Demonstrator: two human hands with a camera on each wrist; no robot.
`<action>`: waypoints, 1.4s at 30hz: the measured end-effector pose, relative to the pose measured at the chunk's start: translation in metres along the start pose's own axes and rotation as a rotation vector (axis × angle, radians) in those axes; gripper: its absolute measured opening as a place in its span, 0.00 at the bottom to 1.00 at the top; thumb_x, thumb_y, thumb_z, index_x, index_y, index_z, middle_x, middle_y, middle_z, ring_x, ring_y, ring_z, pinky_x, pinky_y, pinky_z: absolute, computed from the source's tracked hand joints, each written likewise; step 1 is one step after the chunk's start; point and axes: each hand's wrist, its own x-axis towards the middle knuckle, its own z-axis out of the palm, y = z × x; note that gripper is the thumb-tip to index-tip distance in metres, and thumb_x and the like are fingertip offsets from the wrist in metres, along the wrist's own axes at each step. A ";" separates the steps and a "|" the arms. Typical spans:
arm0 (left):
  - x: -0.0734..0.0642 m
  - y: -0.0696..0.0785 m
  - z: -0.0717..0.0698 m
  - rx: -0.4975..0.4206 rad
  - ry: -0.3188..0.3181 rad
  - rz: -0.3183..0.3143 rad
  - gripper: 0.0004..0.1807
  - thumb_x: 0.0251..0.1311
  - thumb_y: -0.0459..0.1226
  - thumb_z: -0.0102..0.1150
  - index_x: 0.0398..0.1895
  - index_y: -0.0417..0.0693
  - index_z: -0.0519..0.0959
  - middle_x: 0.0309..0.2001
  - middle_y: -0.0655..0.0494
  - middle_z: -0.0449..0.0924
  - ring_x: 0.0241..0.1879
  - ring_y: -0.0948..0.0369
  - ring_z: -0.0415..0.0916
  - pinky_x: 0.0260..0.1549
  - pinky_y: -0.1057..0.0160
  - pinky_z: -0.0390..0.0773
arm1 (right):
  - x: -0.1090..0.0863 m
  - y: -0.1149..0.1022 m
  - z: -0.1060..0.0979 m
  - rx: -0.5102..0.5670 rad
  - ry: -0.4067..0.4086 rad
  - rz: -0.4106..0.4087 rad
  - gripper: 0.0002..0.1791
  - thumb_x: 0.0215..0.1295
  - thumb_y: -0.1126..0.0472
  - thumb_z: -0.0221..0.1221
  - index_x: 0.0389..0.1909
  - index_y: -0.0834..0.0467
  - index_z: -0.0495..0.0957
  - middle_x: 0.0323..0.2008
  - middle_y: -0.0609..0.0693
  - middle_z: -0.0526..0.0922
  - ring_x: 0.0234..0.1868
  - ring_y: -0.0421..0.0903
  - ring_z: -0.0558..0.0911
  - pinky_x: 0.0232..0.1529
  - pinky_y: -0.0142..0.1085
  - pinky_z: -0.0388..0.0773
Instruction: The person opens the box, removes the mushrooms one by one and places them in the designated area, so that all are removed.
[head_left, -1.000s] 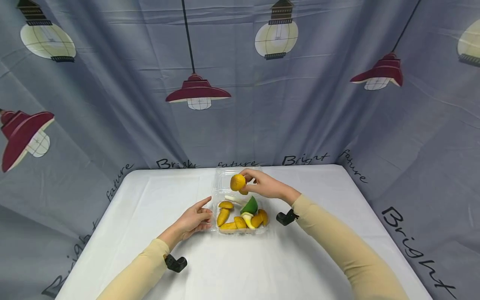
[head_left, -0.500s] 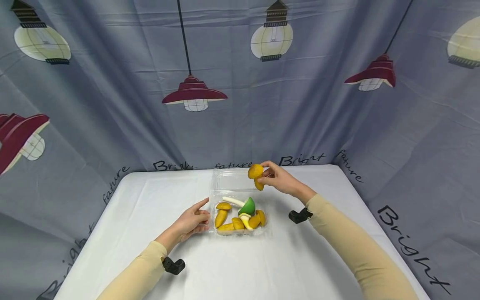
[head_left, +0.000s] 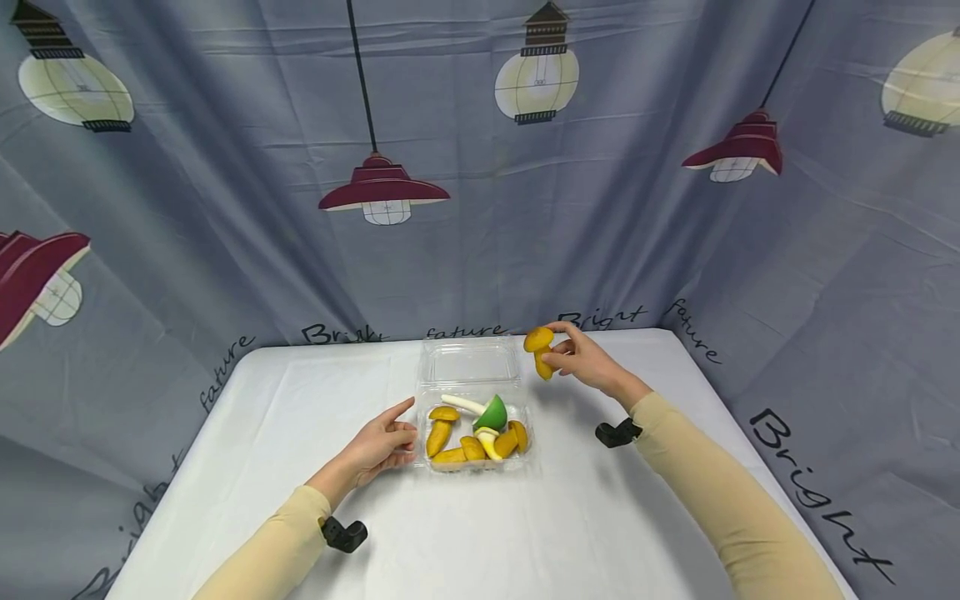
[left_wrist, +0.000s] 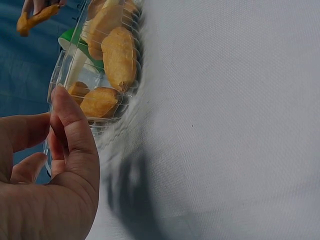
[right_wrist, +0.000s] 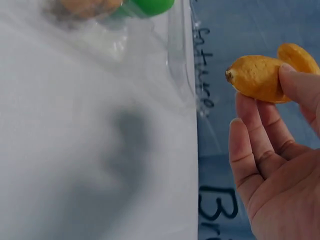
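Note:
My right hand (head_left: 588, 360) pinches a yellow mushroom (head_left: 538, 340) by its stem, thumb on one side and fingertips on the other. It is held up over the back of the table, to the right of a clear plastic clamshell box (head_left: 525, 454). In the right wrist view, the mushroom's stem end (right_wrist: 252, 77) points left. Several more yellow mushrooms (head_left: 438, 437) lie inside the box, along with a green-capped mushroom (head_left: 491, 412) with a white stem and a small pale one (head_left: 487, 442). At the box's left edge, my left hand (head_left: 378, 446) grips the rim between thumb and fingers.
The box's clear lid (head_left: 470, 362) lies folded back toward the table's far edge. A white cloth covers the table (head_left: 465, 533). Behind it hangs a grey-blue curtain (head_left: 465, 258) printed with lamps and lettering.
My right hand has carried the yellow mushroom from above the box out to the right, past the lid. The left hand stays at the box's left edge.

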 end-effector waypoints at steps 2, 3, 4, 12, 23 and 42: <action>-0.001 0.000 0.000 0.000 0.000 0.001 0.39 0.72 0.29 0.56 0.82 0.54 0.55 0.48 0.46 0.71 0.37 0.58 0.73 0.37 0.62 0.86 | -0.001 0.005 -0.003 0.007 0.017 0.025 0.36 0.74 0.55 0.62 0.77 0.53 0.56 0.51 0.62 0.81 0.47 0.54 0.83 0.50 0.47 0.84; -0.001 0.001 0.000 0.000 0.001 0.001 0.39 0.72 0.29 0.56 0.82 0.54 0.55 0.48 0.46 0.71 0.37 0.58 0.73 0.37 0.62 0.86 | -0.001 0.007 -0.005 0.013 0.030 0.043 0.37 0.74 0.55 0.62 0.77 0.53 0.56 0.50 0.62 0.81 0.46 0.54 0.84 0.51 0.49 0.84; -0.001 0.001 0.000 0.002 0.001 0.000 0.39 0.72 0.29 0.56 0.82 0.54 0.55 0.48 0.46 0.71 0.37 0.58 0.73 0.37 0.62 0.86 | -0.001 0.010 -0.007 0.016 0.042 0.062 0.37 0.74 0.55 0.62 0.77 0.53 0.56 0.50 0.62 0.82 0.46 0.54 0.84 0.53 0.52 0.83; -0.001 0.001 0.001 0.011 0.010 -0.003 0.39 0.72 0.29 0.57 0.82 0.55 0.57 0.48 0.46 0.71 0.37 0.58 0.73 0.37 0.62 0.87 | 0.000 0.033 -0.015 0.019 0.106 0.191 0.38 0.75 0.57 0.61 0.78 0.57 0.53 0.50 0.64 0.83 0.45 0.56 0.84 0.57 0.58 0.80; -0.001 0.002 -0.001 0.006 0.000 -0.028 0.39 0.73 0.29 0.55 0.82 0.56 0.55 0.51 0.44 0.71 0.37 0.58 0.74 0.37 0.62 0.87 | 0.009 0.070 -0.011 -0.039 0.160 0.302 0.39 0.74 0.55 0.62 0.78 0.61 0.55 0.49 0.64 0.81 0.40 0.50 0.84 0.41 0.42 0.84; 0.000 0.002 0.000 0.009 0.020 -0.013 0.39 0.72 0.29 0.56 0.82 0.56 0.56 0.49 0.46 0.72 0.37 0.58 0.73 0.36 0.61 0.87 | 0.021 0.084 0.006 0.048 0.268 0.377 0.25 0.72 0.57 0.64 0.62 0.64 0.69 0.45 0.59 0.83 0.31 0.42 0.82 0.29 0.32 0.81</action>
